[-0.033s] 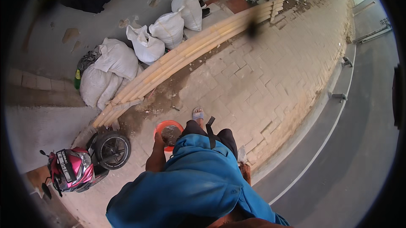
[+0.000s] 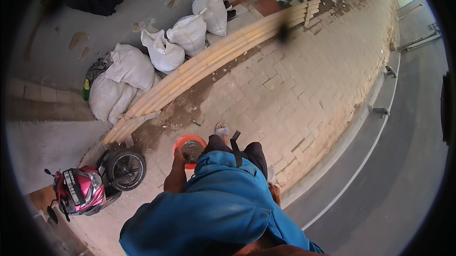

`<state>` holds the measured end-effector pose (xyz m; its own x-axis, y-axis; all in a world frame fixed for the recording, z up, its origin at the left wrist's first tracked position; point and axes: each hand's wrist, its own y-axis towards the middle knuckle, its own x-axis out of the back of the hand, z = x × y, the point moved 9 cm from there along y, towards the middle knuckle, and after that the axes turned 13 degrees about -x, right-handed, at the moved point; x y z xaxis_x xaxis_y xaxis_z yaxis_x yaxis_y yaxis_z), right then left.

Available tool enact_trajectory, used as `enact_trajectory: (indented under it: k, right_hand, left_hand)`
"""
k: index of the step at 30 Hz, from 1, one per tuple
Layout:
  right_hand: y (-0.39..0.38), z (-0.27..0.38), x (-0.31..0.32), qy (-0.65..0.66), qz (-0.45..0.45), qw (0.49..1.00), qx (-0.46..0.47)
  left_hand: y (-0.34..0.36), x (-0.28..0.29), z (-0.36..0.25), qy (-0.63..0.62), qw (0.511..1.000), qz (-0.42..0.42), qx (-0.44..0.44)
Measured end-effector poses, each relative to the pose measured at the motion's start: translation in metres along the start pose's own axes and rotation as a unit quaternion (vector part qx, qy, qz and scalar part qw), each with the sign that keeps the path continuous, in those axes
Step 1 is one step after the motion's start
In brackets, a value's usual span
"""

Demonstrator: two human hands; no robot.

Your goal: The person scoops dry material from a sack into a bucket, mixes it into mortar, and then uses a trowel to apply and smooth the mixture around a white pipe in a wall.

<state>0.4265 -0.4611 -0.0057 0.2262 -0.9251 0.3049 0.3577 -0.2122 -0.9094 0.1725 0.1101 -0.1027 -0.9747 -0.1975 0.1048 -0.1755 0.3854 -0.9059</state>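
My left hand (image 2: 179, 155) is at the near left rim of an orange bucket (image 2: 190, 137), its fingers closed over the edge. Grey-brown wet stuff (image 2: 192, 150), like mortar, lies inside the bucket. The bucket hangs or stands beside my left leg; which one, I cannot tell. On my right side, a bit of my right arm or hand (image 2: 274, 193) shows past the blue shirt (image 2: 223, 194). Its fingers are hidden. Just above it is a small greyish thing (image 2: 271, 174), too unclear to name. A dark strap (image 2: 236, 147) hangs at my waist.
Long bamboo poles (image 2: 213, 59) lie in a bundle across the left side. Behind them, white sacks (image 2: 130, 66) lean along the wall. A pink motorcycle (image 2: 90, 184) stands at the left. Paving blocks (image 2: 285, 94) run ahead, with a road (image 2: 380, 161) at the right.
Slightly less of my right arm or hand shows past the shirt. My left hand stays at the bucket's rim.
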Motion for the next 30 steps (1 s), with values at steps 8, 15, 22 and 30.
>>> enact_trajectory:
  k: [8, 15, 22, 30]
  right_hand:
    - [-0.032, 0.209, 0.0, -0.156, 0.049, 0.985, 0.048]
    - [0.08, 0.428, 0.011, -0.339, -0.029, 0.938, -0.069]
    - [0.065, 0.761, -0.121, -0.347, 0.025, 0.934, 0.083]
    - [0.064, 0.757, -0.196, -0.333, 0.035, 0.942, 0.022]
  left_hand:
    - [-0.016, -0.176, 0.013, 0.132, 0.99, 0.056, -0.015]
    - [0.001, -0.38, 0.021, 0.198, 0.973, 0.115, -0.038]
    - [0.1, -0.531, 0.037, 0.333, 0.895, 0.122, -0.27]
    - [0.137, -0.653, 0.057, 0.534, 0.751, 0.208, -0.328]
